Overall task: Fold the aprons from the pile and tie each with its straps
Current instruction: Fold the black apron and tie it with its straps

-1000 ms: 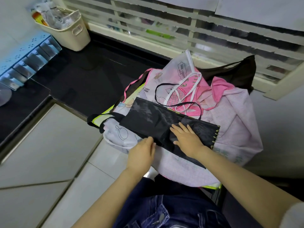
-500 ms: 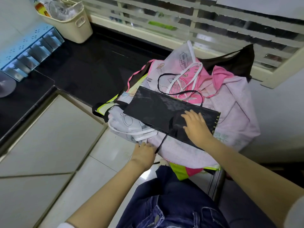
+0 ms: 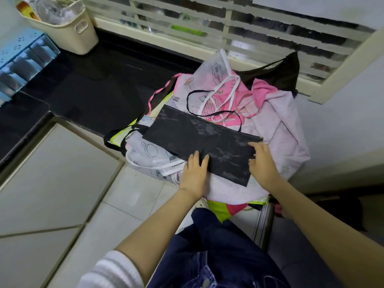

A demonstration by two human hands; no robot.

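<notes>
Head cam, only view there is. The black apron (image 3: 199, 140) is already folded down to a long flat strip. It lies dead centre, right on top of the pile (image 3: 286, 132), running from 10 to 4 o'clock.

The left hand (image 3: 195, 173) lies flat on its near edge at about 6 o'clock of the strip, with straight fingers pressing and nothing gripped. The right hand (image 3: 264, 165) is at the 4 o'clock end, with its fingers bent over that end. I read it as a pinch grip.

So the folding on this one looks nearly done, but it's not tied. A thin black strap (image 3: 187, 100) loops loose over the pile at 12 o'clock. Everything under it (pink, white print, lilac, another dark one at 1 o'clock) is unfolded. I see no finished bundles, so most of the job is left, I'd say.
</notes>
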